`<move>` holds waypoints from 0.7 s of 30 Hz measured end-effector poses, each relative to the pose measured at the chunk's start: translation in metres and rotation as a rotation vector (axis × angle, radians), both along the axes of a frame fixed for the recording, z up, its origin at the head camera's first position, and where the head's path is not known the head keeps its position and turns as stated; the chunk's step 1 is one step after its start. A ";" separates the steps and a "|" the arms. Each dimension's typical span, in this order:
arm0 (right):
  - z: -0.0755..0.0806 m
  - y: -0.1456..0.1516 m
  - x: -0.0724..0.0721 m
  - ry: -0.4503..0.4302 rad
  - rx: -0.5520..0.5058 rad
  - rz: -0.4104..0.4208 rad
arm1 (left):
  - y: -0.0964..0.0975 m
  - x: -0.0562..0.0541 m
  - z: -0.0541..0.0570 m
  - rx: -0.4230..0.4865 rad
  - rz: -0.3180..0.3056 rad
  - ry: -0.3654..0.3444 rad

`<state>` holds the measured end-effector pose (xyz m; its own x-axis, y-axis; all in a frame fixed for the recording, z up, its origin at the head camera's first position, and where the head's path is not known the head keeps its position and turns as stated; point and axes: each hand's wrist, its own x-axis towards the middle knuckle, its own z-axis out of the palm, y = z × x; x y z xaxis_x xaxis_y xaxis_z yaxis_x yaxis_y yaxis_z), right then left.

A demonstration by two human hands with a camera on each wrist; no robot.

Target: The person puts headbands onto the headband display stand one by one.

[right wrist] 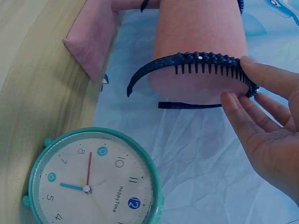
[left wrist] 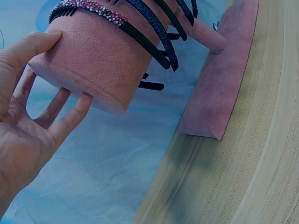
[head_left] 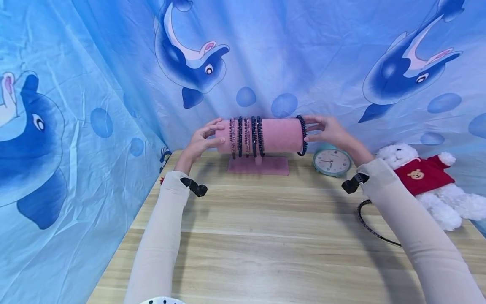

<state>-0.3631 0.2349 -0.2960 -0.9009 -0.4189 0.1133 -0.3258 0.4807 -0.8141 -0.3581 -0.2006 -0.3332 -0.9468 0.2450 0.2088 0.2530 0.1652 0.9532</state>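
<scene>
A pink padded headband stand point(head_left: 282, 136) with a flat base point(head_left: 275, 166) stands at the back of the table. Several headbands, some dark and some with pink sparkling stones point(left wrist: 100, 10), hang around its roll left of the middle. My left hand point(head_left: 198, 142) grips the roll's left end, thumb on top and fingertips under the edge in the left wrist view. At the other end, my right hand point(head_left: 329, 131) pinches a dark beaded headband point(right wrist: 201, 59) with comb teeth. That headband loops around the roll's right end, its two tips pointing away from the fingers.
A teal alarm clock point(head_left: 333, 161) stands just right of the stand, below my right wrist. Beyond my right arm sits a white teddy bear point(head_left: 425, 174) in a red sweater. Another dark headband point(head_left: 365, 223) lies on the table beside that forearm. A blue dolphin curtain point(head_left: 258, 50) hangs close behind.
</scene>
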 end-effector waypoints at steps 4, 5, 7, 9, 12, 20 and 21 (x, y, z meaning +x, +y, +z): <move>-0.002 0.000 0.001 0.017 -0.026 -0.008 | 0.001 0.001 0.001 -0.012 0.005 -0.001; -0.003 -0.001 0.001 0.022 -0.031 -0.009 | 0.001 0.001 0.001 -0.012 0.007 -0.003; -0.003 -0.001 0.001 0.030 -0.032 -0.012 | 0.001 0.002 0.001 -0.012 0.009 -0.006; -0.003 -0.002 0.001 0.038 -0.026 -0.015 | 0.001 0.002 0.002 -0.008 0.009 -0.011; -0.003 -0.002 0.000 0.049 -0.007 -0.019 | 0.002 0.003 0.003 -0.008 0.012 -0.011; 0.000 -0.005 -0.006 0.083 0.073 -0.002 | 0.002 0.001 0.001 -0.006 0.015 -0.012; 0.001 -0.005 -0.007 0.083 0.080 0.000 | 0.001 0.001 0.001 -0.003 0.014 -0.013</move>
